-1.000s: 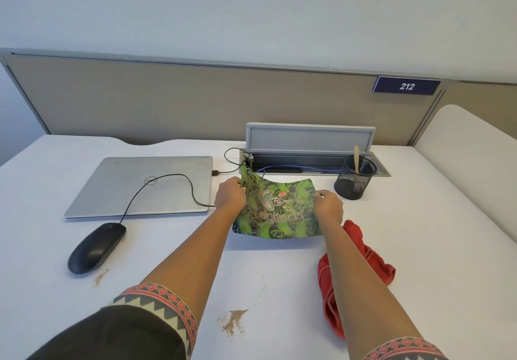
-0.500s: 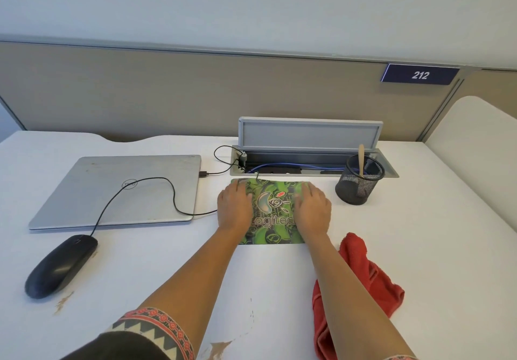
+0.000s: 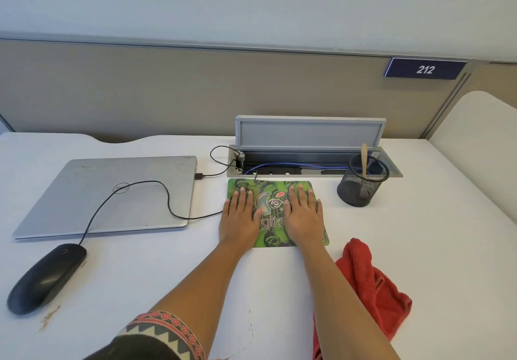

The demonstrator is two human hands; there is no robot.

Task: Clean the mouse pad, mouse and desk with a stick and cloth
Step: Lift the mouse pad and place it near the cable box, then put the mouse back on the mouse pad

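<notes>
We take the green patterned mouse pad (image 3: 270,189) as the centre of the dial. It lies flat on the white tabletop (image 3: 419,247), and both hands rest on it palm down. The left hand (image 3: 240,217) covers its 9 o'clock side, with the heel of the hand over the pad's edge. The right hand (image 3: 303,215) covers the 3 o'clock side. On each hand the fingers (image 3: 300,194) are straight, held close together and point to 12 o'clock. They press on the pad and hold nothing.

At 12 o'clock, just beyond the pad, we see a grey cable box (image 3: 307,135) set into the tabletop, its lid standing up. At 2 o'clock stands a black mesh cup (image 3: 359,189), apart from the pad, with the pale wooden stick (image 3: 364,161) upright inside it. At 4 o'clock the red cloth (image 3: 369,284) lies crumpled just beside the right forearm.

At 9 o'clock a closed silver laptop (image 3: 112,194) lies flat, and a thin black cord (image 3: 167,200) loops across its lid. At 8 o'clock, well apart from the pad, lies the black mouse (image 3: 46,277), joined to that cord. A brown smear (image 3: 49,316) marks the tabletop near the mouse, at its 6 o'clock. We also see a patterned sleeve (image 3: 167,329) on the left arm at the bottom edge.
</notes>
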